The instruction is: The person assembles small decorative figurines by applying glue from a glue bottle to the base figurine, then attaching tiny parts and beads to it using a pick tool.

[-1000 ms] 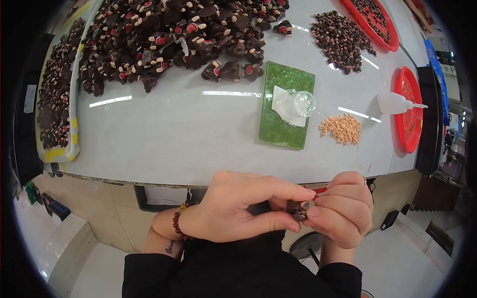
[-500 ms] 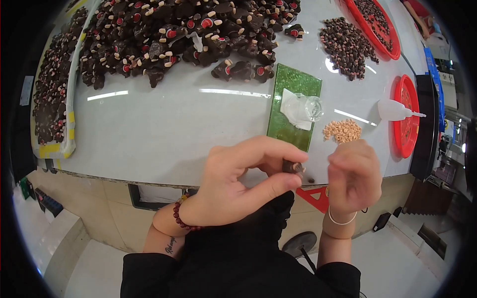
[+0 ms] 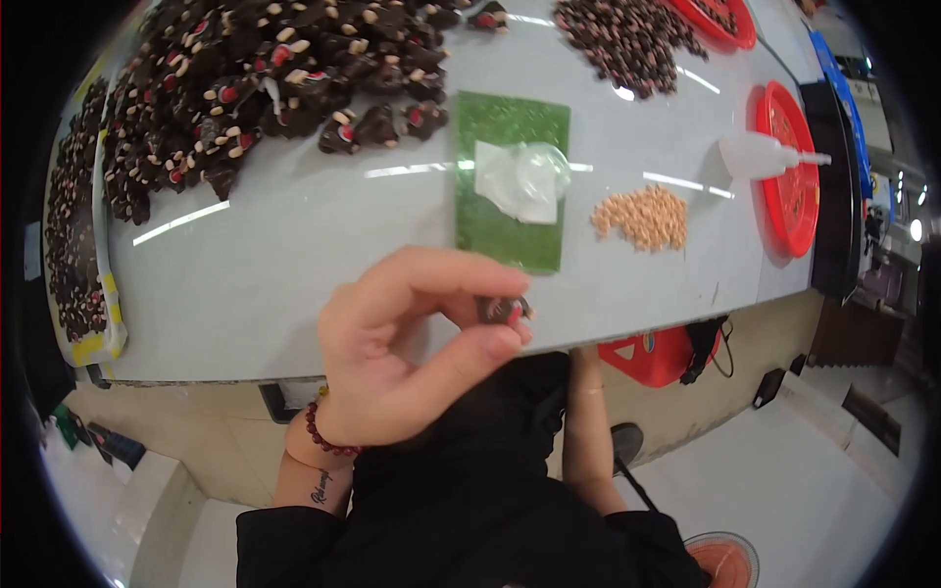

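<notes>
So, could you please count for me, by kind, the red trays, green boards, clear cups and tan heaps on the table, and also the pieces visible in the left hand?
Red trays: 2
Green board: 1
Clear cup: 1
Tan heap: 1
Piece in left hand: 1
Total: 6

A hand could pass over the broad white tabletop point(image 3: 255, 304) left of the left hand point(image 3: 392, 338), as far as the heap of dark figures point(image 3: 284, 88). Ahead, a clear cup point(image 3: 542, 173) rises above the green mat point(image 3: 510, 247), and a narrow lane parts the mat from the beige pieces point(image 3: 644, 219). Farther right, a white bottle point(image 3: 753, 157) juts its nozzle point(image 3: 809, 159) across the red tray point(image 3: 802, 240).
</notes>
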